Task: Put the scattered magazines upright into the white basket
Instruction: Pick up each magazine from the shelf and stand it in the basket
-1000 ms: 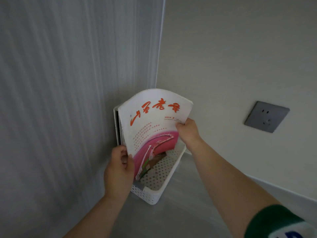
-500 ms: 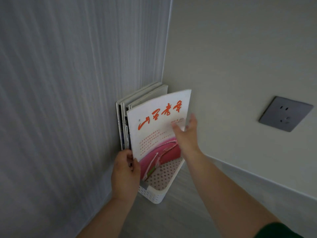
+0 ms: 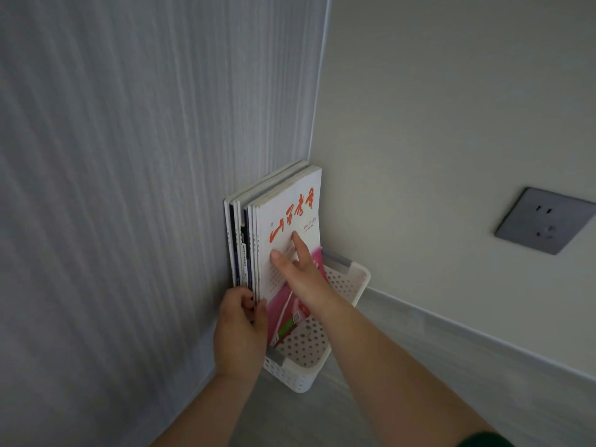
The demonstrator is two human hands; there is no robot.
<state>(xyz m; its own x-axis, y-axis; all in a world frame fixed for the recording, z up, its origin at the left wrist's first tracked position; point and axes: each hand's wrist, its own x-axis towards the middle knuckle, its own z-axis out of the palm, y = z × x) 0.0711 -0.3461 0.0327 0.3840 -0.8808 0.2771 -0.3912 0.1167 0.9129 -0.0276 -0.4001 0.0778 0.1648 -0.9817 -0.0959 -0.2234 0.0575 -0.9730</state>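
Left hand was curled round the near bottom corner of the magazines, fingers clamped on the spines just above the basket rim. The whole stack stood upright inside the basket, at its wall-side end, leaning on the ribbed grey wall to the basket's left. Front magazine, white cover w/ red script and pink lower part, looked thin, light and floppy; probably sags unless pinched at the spine or backed by the others, and glossy covers likely slide on each other. Best hold, I'd say: the spine edge low down, plus a flat palm on the cover. Right hand did that, fingers spread, pressed flat on the front cover, gripping nothing. Right of the basket, a grey socket sat on the cream wall. Basket's left side and the magazines' bottom edges were hidden by hands and forearm; exact no. of magazines hard to count; small print unreadable.
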